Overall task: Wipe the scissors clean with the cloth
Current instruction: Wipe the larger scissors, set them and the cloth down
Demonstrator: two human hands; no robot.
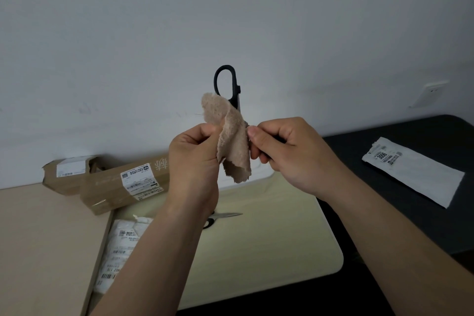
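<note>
Scissors (234, 92) are standing handle-up in midair above the cream mat's (282, 238) far edge, the right hand (287, 151) gripping their lower part with curled fingers; the left hand (195, 156) is pinching the beige cloth (230, 141) draped against them.

Black plastic-handled scissors (225, 82): blades hidden behind beige fleecy cloth (230, 136) and right hand (284, 151). Second grey-bladed scissors (228, 215), nearer: mostly behind left forearm (189, 213), only blade tip and handle bit show. Label print on brown cardboard box (139, 182), far left: too small to read.
</note>
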